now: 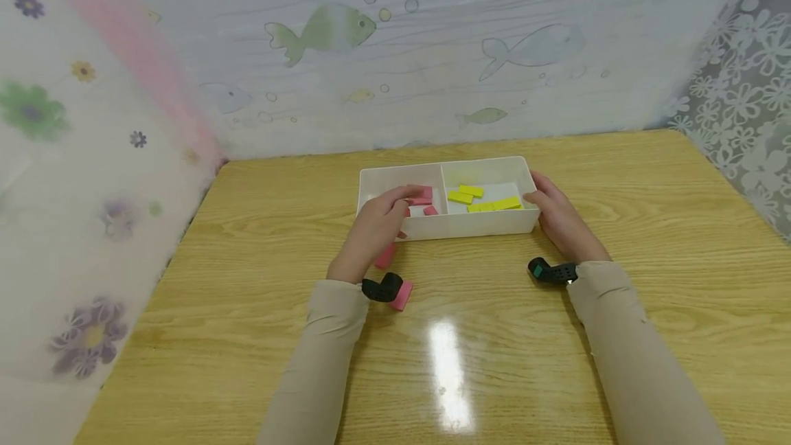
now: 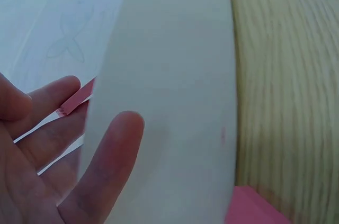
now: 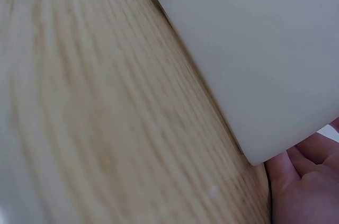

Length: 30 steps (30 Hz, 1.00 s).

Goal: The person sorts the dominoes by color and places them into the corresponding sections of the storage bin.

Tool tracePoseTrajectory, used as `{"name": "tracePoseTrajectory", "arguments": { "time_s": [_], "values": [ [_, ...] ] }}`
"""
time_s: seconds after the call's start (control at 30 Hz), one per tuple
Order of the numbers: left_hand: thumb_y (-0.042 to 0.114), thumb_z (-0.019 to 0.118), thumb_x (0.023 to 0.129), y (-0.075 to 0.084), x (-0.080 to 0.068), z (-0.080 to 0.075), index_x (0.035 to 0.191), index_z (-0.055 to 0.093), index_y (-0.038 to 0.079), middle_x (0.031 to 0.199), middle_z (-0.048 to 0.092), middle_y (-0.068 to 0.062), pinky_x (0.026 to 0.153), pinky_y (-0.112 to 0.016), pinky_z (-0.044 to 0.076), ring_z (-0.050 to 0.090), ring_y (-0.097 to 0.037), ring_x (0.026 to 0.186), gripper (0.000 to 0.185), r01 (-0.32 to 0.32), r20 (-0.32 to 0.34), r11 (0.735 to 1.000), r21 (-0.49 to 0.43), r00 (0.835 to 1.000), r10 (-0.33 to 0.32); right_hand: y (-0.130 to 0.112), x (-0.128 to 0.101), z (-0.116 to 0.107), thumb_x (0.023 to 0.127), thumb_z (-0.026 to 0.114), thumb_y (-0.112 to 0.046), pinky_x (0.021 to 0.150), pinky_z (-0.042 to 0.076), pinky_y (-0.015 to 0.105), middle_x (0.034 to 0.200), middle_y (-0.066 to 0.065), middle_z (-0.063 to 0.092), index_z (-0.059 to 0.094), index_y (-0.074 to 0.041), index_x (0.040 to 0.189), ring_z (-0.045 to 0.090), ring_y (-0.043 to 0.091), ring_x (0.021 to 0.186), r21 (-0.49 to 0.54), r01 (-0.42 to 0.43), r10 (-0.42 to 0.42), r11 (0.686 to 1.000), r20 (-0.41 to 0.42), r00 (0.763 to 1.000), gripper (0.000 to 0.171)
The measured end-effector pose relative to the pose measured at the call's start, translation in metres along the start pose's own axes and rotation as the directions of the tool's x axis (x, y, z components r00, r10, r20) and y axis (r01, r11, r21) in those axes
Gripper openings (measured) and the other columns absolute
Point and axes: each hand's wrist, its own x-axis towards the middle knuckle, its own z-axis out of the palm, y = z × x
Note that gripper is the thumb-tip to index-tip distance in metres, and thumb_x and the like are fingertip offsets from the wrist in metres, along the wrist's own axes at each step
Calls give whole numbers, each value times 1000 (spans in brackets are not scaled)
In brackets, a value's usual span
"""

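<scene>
A white plastic box (image 1: 466,226) with two compartments stands on the wooden table. My left hand (image 1: 377,225) reaches over its front wall into the left compartment. The fingers touch a pink block (image 2: 78,97) there, while one finger lies outside against the front wall. At the right end, my right hand (image 1: 559,218) grips the box, thumb over the rim and the other fingers outside. Several flat pink blocks (image 1: 430,211) lie in the left compartment, partly covered by my hand. The right one holds several yellow blocks (image 1: 494,204).
Two more pink blocks, one near the box (image 1: 384,257) and one by the left wrist camera (image 1: 402,296), lie on the table (image 1: 494,335). A patterned curtain (image 1: 420,88) stands behind the table, with another along the left side.
</scene>
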Motion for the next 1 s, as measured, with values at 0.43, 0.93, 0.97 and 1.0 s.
{"name": "tracePoseTrajectory", "arguments": {
  "time_s": [0.43, 0.93, 0.97, 1.0],
  "values": [
    [18, 27, 89, -6, -1, -1, 112, 60, 25, 109, 58, 3, 62, -27, 47, 57, -16, 75, 41, 27, -36, 998, 49, 999, -25, 1, 0, 0, 96, 35, -15, 105, 10, 41, 148, -3, 8, 10, -21, 145, 7, 11, 133, -5, -14, 14, 1000, -5, 1000, 55],
    [34, 39, 93, -19, -1, -14, 99, 62, 24, 80, 55, 3, 68, -30, 37, 47, -15, 69, 26, 20, 5, 958, 287, 1000, -23, 1, 0, 1, 96, 36, -14, 106, 9, 40, 148, -4, 6, 10, -21, 145, 6, 10, 133, -2, -10, 10, 1000, -9, 1000, 56],
    [36, 39, 93, -20, -1, -15, 95, 62, 22, 74, 51, 2, 67, -30, 36, 45, -15, 67, 27, 10, 11, 952, 307, 1000, -14, 0, 0, 1, 96, 36, -14, 106, 9, 40, 148, -4, 7, 10, -20, 145, 6, 10, 132, -5, -9, 9, 1000, -10, 1000, 56],
    [37, 40, 93, -20, -1, -15, 91, 62, 20, 70, 48, 2, 66, -30, 35, 44, -15, 65, 28, 3, 19, 946, 323, 1000, -9, 0, 0, 1, 96, 36, -14, 106, 9, 39, 148, -4, 7, 10, -20, 145, 6, 10, 132, -7, -8, 8, 1000, -10, 1000, 56]
  ]
}}
